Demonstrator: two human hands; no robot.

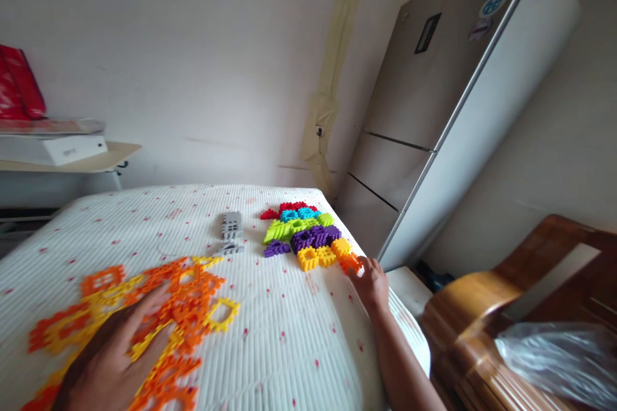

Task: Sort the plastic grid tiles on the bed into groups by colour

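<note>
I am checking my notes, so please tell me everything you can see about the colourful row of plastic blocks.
The row of interlocking plastic blocks lies flat on a white ribbed bedspread. Its glossy, grid-like pieces run red, blue, lime green, purple, yellow, then orange at the near end. The right hand touches the orange end piece.

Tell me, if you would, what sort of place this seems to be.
Probably a home, perhaps a bedroom: a bed with a speckled white cover, a tall refrigerator by the wall, and wooden furniture.
</note>
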